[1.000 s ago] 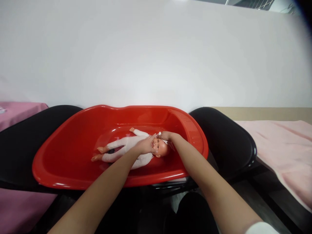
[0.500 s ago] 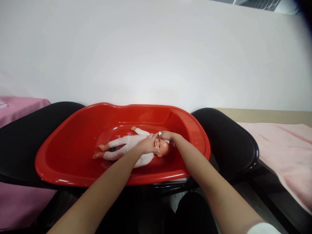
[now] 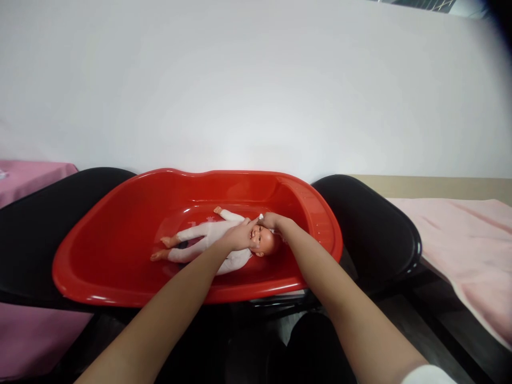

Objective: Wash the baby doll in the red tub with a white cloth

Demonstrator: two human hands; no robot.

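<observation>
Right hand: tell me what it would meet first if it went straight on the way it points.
The right hand points leftward across the picture, so it would likely meet the left hand first, by the head of the doll; depth is unclear, and they may already touch.

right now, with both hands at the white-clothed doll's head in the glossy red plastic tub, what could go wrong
The left hand lies across the white-clothed doll's neck, so pressing might strain it. The small white cloth at the right hand is close to the face and could brush an eye. The glossy red plastic tub looks smooth, so the doll might slide.
</observation>
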